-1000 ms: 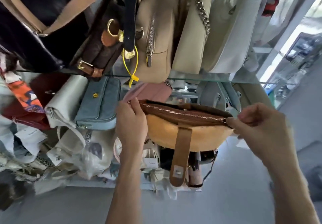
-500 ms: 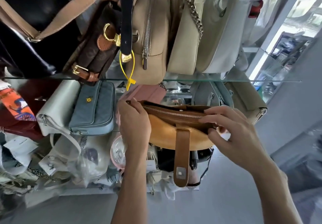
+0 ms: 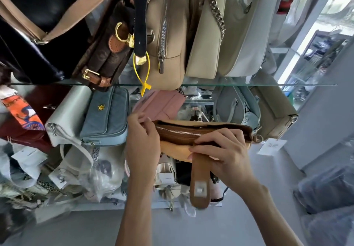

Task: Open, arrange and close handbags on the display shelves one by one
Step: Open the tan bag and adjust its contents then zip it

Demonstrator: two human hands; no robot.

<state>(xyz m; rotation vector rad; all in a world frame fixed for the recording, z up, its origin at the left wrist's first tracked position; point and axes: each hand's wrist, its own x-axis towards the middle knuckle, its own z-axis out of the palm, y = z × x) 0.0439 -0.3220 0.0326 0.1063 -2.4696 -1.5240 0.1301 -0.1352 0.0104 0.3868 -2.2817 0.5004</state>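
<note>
A tan handbag with a brown zipped top and a brown front strap is held in front of the shelves. My left hand grips its left end by the zip. Over the middle of the top lies my right hand, its fingers curled on the brown zip band above the strap. The zip shows silver teeth between my hands. A white tag hangs at the bag's right end.
A glass shelf runs across above the bag, carrying beige, white, brown and black bags. Behind the bag stand a blue quilted bag, a pink bag and grey bags. Wrapped bags crowd the lower left.
My right hand has slid left from the bag's right end to the middle of the zip. The bag has shifted slightly toward the shelves.
</note>
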